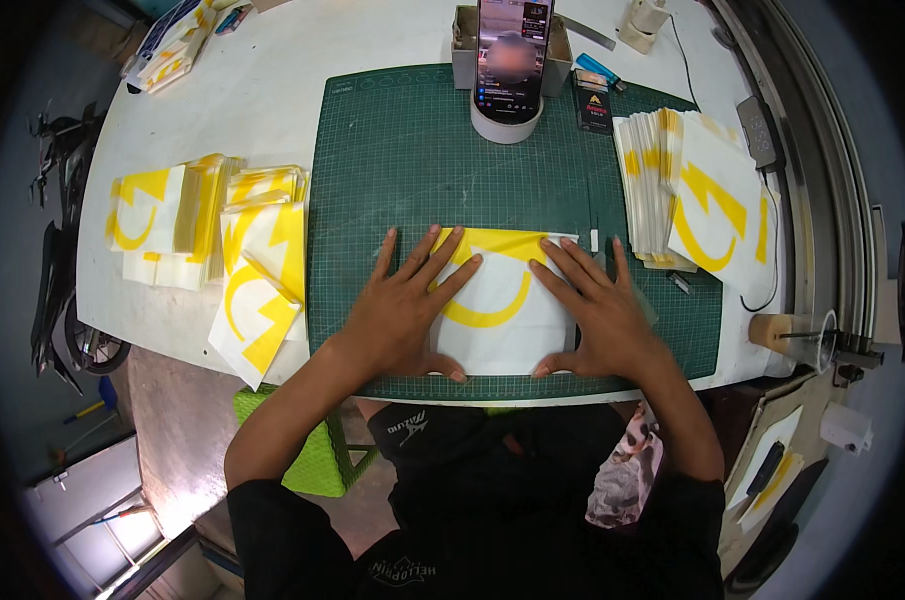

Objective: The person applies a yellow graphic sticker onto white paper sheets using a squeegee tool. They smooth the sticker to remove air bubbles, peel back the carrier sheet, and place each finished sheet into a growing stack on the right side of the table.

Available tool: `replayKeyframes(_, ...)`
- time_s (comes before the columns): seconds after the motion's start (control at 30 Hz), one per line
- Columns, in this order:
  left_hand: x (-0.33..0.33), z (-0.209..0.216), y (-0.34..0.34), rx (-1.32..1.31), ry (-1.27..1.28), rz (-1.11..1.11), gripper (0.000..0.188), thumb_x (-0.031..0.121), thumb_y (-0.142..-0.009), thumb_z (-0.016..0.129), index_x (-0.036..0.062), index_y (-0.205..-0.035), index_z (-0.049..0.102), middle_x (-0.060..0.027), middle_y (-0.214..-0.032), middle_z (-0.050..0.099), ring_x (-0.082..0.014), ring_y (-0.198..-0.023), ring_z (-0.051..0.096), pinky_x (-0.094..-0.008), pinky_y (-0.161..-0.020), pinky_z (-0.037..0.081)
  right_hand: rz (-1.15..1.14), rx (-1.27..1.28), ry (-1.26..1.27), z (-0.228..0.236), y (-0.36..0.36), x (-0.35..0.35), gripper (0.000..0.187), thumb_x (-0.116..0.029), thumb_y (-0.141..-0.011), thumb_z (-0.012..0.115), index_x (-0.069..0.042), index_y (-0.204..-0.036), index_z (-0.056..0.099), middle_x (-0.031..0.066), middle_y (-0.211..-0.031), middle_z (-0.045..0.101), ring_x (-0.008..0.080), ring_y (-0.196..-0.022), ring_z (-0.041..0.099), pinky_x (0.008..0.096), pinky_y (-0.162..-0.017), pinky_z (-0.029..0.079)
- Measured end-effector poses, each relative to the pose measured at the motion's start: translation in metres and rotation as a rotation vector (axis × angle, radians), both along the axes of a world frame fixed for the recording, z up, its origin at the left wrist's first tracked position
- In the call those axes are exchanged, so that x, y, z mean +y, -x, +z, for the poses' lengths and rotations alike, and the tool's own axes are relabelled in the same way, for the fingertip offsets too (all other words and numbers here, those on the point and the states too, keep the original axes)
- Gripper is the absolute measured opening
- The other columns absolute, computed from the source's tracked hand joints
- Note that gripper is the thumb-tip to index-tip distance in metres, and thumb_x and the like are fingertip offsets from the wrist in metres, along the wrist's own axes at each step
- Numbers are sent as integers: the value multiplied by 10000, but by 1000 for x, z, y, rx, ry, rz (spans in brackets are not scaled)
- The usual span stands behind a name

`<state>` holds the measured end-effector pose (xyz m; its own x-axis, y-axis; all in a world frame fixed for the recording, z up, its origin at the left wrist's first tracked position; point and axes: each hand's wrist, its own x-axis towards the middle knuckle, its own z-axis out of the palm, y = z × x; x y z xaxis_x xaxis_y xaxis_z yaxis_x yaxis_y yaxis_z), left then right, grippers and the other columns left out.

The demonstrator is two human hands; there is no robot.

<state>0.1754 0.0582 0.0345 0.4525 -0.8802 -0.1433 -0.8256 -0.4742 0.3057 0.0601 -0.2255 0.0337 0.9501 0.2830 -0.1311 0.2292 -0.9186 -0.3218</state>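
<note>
Lying near the front edge of the green cutting mat, a flat white-and-yellow piece is touched on its left side by the left hand and on its right by the right hand. The hands are held apart, fingers spread and palms down. Similar pieces are stacked on the white table to the left and across the mat's right edge. Near the far edge, a lit phone is propped in a round white stand.

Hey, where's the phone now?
Head view, top, right of centre: the phone stands in a white holder on the green mat, left of a black pack.
</note>
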Motion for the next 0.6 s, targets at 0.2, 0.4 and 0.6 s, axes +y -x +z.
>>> replayKeyframes(0.2,0,0,-3,1,-14,21,1464,761,-513,866,-7,-1610,275,-201,-1701,260,-404,-1580,232,-712,-1230,145,-40,39,18,0,-3,-6,1262,-861,-562,774,-152,-1559,466,159,-1701,271,371,-1587,225,749,-1216,61)
replayKeyframes(0.4,-3,2,-2,-10,-37,39,1454,759,-489,874,7,-1602,317,-173,-1704,267,-364,-1588,229,-690,-1249,127,-17,-174,-30,-8,-17,34,1044,-772,-809,669,-14,-1507,500,218,-1597,436,391,-1536,340,746,-1208,104)
replayKeyframes(0.6,-9,3,-2,31,-16,52,1469,741,-474,895,-4,-1597,308,-197,-1692,275,-381,-1580,242,-681,-1249,138,-71,-238,-72,-27,-22,49,927,-674,-939,601,38,-1516,461,229,-1562,478,353,-1498,418,706,-1229,124)
